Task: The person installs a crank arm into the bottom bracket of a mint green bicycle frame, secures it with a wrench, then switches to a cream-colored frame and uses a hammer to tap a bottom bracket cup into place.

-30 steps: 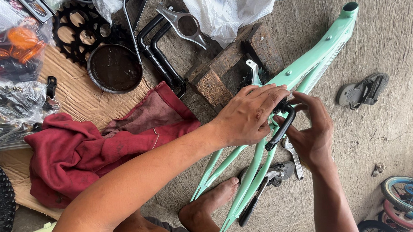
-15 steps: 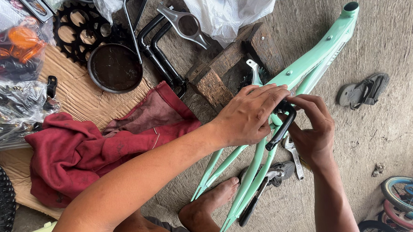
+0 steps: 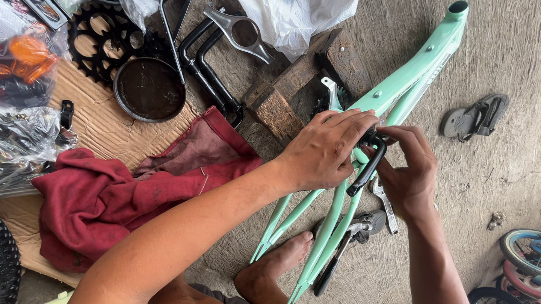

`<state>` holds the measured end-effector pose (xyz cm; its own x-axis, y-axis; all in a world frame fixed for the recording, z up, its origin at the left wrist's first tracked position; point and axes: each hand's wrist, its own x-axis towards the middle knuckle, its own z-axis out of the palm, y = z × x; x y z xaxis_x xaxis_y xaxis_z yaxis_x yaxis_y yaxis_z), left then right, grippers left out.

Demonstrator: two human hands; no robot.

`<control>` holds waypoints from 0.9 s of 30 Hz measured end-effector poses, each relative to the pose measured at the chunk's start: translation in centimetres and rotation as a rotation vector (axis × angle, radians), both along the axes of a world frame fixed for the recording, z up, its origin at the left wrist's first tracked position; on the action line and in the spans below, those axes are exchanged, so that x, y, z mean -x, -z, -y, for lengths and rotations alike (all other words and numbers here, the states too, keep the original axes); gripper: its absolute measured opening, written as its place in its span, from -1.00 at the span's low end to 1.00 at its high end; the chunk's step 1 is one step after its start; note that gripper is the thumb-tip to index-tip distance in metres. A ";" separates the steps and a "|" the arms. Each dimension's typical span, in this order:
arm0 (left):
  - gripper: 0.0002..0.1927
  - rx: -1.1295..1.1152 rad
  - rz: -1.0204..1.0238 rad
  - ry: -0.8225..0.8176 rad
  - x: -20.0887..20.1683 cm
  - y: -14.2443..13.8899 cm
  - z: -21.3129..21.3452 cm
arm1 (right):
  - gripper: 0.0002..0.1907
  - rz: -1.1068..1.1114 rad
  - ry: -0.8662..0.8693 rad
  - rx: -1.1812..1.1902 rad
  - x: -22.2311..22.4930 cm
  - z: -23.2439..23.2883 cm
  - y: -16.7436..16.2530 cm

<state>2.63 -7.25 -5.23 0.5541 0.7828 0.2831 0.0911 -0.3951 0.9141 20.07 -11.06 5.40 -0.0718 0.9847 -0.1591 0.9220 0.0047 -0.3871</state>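
A mint-green bicycle frame lies slanted across the concrete floor, its head tube at the top right. My left hand is clamped over the frame's middle junction. My right hand grips a curved black part that sits against the frame between both hands. A bare foot rests on the floor beside the frame's rear stays.
A red rag lies on cardboard at left, with a dark round pan, black chainrings, a black fork and wooden blocks. Wrenches lie under the frame. A sandal and small wheels are at right.
Both hands stay on the frame's middle; the right fingers have shifted slightly on the black part. Nothing else has moved.
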 end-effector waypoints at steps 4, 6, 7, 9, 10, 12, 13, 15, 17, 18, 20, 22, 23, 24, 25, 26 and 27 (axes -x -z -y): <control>-0.17 0.011 0.018 0.010 0.0 0.1 0.0 | -0.33 -0.088 -0.083 0.014 -0.3 -0.3 -0.3; -0.15 0.005 0.005 0.007 0.0 0.2 0.0 | -0.31 -0.080 -0.034 0.020 -0.4 -0.4 -0.3; -0.15 0.002 0.010 0.004 -0.1 0.2 0.0 | -0.30 -0.076 -0.010 0.025 -0.5 -0.3 -0.3; -0.16 -0.008 0.020 0.000 -0.1 0.4 0.0 | -0.35 -0.164 -0.103 0.049 -0.7 0.2 -0.5; -0.17 -0.005 0.017 -0.002 -0.1 0.4 0.0 | -0.36 -0.208 -0.147 0.060 -0.8 0.5 -0.6; -0.20 0.000 0.016 -0.003 -0.2 0.4 0.0 | -0.29 -0.467 0.061 0.084 -0.7 1.1 -0.9; -0.20 0.000 0.017 -0.006 -0.2 0.4 0.0 | -0.25 -0.596 0.162 0.090 -0.7 1.3 -1.0; -0.22 0.003 0.018 -0.005 -0.1 0.2 0.0 | -0.12 -0.463 0.065 0.092 -0.4 1.6 -1.1; -0.21 -0.011 0.019 -0.011 0.1 0.1 -0.1 | -0.08 -0.485 0.031 0.091 0.0 1.8 -1.5; -0.21 -0.018 0.020 -0.016 0.2 0.0 -0.2 | -0.10 -0.575 0.040 0.095 0.2 1.8 -1.7; -0.20 0.009 0.009 0.002 0.4 -0.1 -0.3 | -0.14 -0.587 0.065 0.076 0.6 1.6 -2.2; -0.20 0.013 0.010 0.010 0.5 -0.2 -0.6 | -0.13 -0.434 0.095 0.012 1.0 1.0 -2.2; -0.20 0.010 0.018 0.013 0.7 -0.3 -0.7 | -0.15 -0.443 0.060 0.035 1.2 0.9 -2.2; -0.20 0.004 0.025 0.015 0.7 -0.4 -0.8 | -0.17 -0.451 0.024 0.052 1.4 0.8 -2.1; -0.21 -0.018 0.026 0.018 0.8 -0.6 -1.0 | -0.18 -0.462 -0.017 0.070 1.4 0.8 -2.0; -0.22 -0.032 0.023 0.021 1.0 -0.8 -1.2 | -0.20 -0.592 0.015 0.058 1.3 1.0 -2.0; -0.22 -0.042 0.020 0.030 1.1 -1.0 -1.3 | -0.22 -0.725 0.053 0.046 1.1 1.4 -2.2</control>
